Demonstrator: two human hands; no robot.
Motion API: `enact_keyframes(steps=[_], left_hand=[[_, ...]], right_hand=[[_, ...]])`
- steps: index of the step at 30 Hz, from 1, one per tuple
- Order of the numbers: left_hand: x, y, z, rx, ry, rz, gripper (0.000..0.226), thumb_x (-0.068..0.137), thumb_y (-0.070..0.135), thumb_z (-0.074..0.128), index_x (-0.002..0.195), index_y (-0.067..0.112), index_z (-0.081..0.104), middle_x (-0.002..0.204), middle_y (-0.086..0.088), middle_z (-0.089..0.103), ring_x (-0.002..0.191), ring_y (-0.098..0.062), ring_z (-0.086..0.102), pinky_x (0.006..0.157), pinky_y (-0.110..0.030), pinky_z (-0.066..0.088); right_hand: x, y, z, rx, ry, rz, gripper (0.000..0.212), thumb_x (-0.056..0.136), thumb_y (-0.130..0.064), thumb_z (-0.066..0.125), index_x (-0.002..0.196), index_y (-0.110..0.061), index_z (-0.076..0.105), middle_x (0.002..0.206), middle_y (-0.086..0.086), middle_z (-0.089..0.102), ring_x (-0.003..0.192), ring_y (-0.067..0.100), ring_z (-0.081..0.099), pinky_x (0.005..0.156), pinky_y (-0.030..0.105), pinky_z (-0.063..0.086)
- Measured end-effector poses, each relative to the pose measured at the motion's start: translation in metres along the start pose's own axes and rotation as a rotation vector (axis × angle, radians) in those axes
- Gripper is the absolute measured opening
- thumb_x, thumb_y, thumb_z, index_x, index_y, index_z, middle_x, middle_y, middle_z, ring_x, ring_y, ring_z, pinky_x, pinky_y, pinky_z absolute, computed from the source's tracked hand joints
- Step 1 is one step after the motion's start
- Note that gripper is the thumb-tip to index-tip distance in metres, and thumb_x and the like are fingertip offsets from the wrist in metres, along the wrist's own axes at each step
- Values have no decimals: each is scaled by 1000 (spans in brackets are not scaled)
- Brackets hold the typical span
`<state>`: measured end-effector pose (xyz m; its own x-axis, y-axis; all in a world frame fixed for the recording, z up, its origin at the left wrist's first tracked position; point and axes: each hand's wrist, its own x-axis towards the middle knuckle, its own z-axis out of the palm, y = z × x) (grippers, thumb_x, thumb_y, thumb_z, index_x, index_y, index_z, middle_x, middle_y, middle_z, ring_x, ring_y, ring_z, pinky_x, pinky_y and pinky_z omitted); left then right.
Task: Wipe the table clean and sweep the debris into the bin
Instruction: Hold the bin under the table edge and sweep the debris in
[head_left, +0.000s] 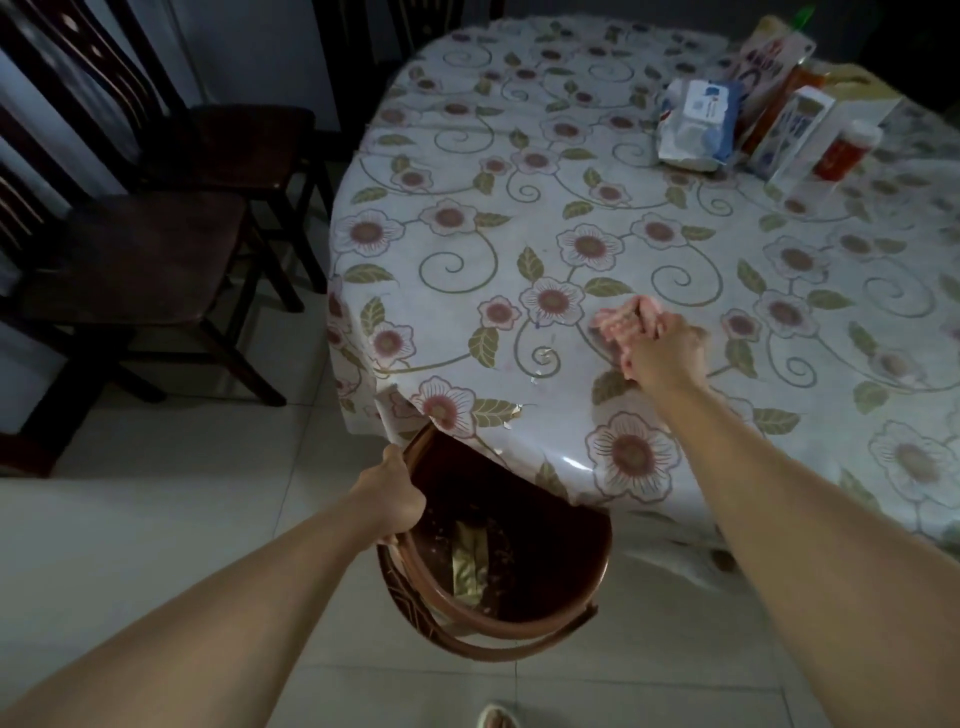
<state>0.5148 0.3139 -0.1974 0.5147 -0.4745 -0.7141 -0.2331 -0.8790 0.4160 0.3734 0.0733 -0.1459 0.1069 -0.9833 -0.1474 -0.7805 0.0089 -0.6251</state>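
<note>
A round table carries a white flower-patterned cover. My right hand grips a pink cloth that lies on the cover near the front edge. Small pale bits of debris sit on the cover left of the cloth and at the edge. A brown round bin is held under the table's front edge. My left hand grips its left rim. Inside the bin lie crumbs and a crumpled yellowish wrapper.
At the table's far right stand a wipes pack, cartons and a red-and-white bottle. Dark wooden chairs stand left of the table on a pale tiled floor. A foot shows at the bottom.
</note>
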Motion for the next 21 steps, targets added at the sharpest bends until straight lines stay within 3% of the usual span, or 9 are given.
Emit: enact_keyframes(steps=[3, 6, 9, 12, 14, 16, 18, 21], left_hand=[[7, 0, 0, -13, -35, 9, 57, 87, 0, 46, 138, 9, 24, 124, -22, 52, 66, -18, 53, 38, -22, 39], [11, 1, -1, -32, -50, 19, 53, 86, -1, 46, 134, 10, 27, 115, -18, 54, 69, -18, 53, 37, -21, 39], [10, 1, -1, -63, -64, 28, 47, 86, -1, 45, 128, 13, 31, 104, -14, 53, 74, -21, 56, 39, -21, 41], [8, -1, 2, -51, -60, 25, 46, 85, 0, 47, 127, 11, 31, 106, -16, 54, 70, -21, 55, 37, -21, 40], [7, 0, 3, -37, -37, 27, 47, 85, 0, 47, 128, 10, 32, 113, -20, 55, 71, -23, 56, 38, -22, 39], [6, 0, 4, -40, -19, 36, 50, 84, 0, 47, 130, 10, 32, 116, -21, 55, 72, -24, 54, 37, -22, 38], [4, 1, 4, -43, -20, 45, 54, 83, 0, 46, 133, 13, 30, 119, -20, 54, 70, -22, 53, 34, -20, 38], [2, -1, 4, -27, 3, 18, 56, 83, 1, 48, 134, 14, 30, 123, -19, 52, 73, -25, 55, 32, -20, 37]], right_hand=[[6, -5, 26, -141, -109, -134, 53, 91, -7, 40, 142, -13, 30, 150, 10, 24, 134, 32, 27, 114, 44, 23], [10, -11, 33, -186, -127, -272, 56, 89, -3, 41, 142, -18, 32, 153, 3, 22, 138, 27, 21, 115, 40, 14], [8, -16, 29, -170, -198, -364, 57, 89, 4, 41, 141, -18, 36, 150, 4, 31, 136, 27, 29, 114, 38, 21], [-8, -22, 31, -2, -312, -466, 45, 93, 0, 38, 127, -26, 54, 134, 5, 54, 120, 24, 50, 98, 31, 37], [-25, -25, 31, -3, -357, -491, 44, 96, -5, 39, 125, -32, 56, 135, 0, 54, 120, 20, 51, 103, 31, 39], [-44, -25, 31, 66, -456, -524, 42, 95, -3, 42, 124, -27, 59, 132, -1, 56, 117, 12, 52, 104, 24, 41], [-69, -21, 31, 113, -526, -605, 45, 90, 7, 40, 120, -17, 63, 131, 0, 58, 119, 7, 50, 106, 17, 35], [-101, -7, 40, 57, -482, -751, 50, 84, 15, 41, 116, -14, 65, 131, 0, 58, 124, 5, 46, 111, 19, 25]])
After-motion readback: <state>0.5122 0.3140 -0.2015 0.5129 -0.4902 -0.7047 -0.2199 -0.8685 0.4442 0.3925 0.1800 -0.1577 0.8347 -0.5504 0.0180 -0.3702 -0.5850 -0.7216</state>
